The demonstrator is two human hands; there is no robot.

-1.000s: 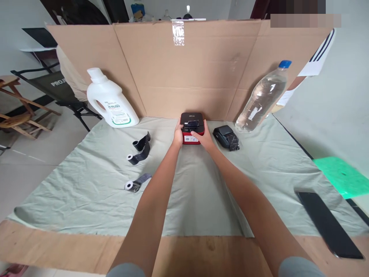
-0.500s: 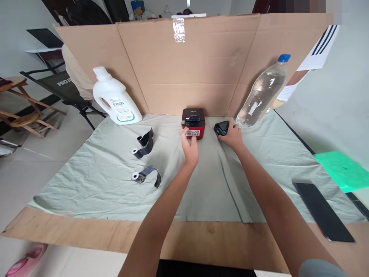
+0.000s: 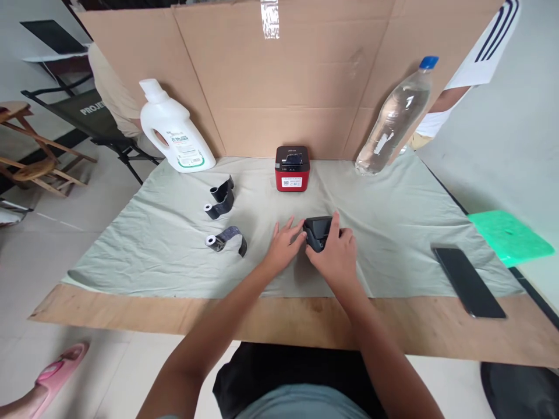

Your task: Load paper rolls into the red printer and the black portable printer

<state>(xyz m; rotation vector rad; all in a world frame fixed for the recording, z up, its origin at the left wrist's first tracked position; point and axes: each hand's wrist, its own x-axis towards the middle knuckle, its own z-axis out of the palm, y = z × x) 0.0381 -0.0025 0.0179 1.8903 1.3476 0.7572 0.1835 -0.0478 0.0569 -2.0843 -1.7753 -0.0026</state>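
My right hand (image 3: pixel 335 250) is closed around the right side of a small black boxy device (image 3: pixel 318 228), over the cloth near the front. Whether the device rests on the cloth or is slightly raised, I cannot tell. My left hand (image 3: pixel 283 247) has its fingers spread, with the fingertips at the device's left edge. Behind them stands a red and black printer-like box (image 3: pixel 292 169) with a white label. To the left lie partly unrolled dark paper rolls, one upper roll (image 3: pixel 220 201) and one lower roll (image 3: pixel 226 238).
A white detergent jug (image 3: pixel 177 131) and a water bottle (image 3: pixel 395 119) lean by the cardboard screen (image 3: pixel 279 75). A phone (image 3: pixel 469 282) and a green sheet (image 3: pixel 509 235) lie to the right. People are partly visible behind the screen.
My right hand has brought the black device left and closer to me. My left hand has left the red and black box and come to the device. The view tilts further down.
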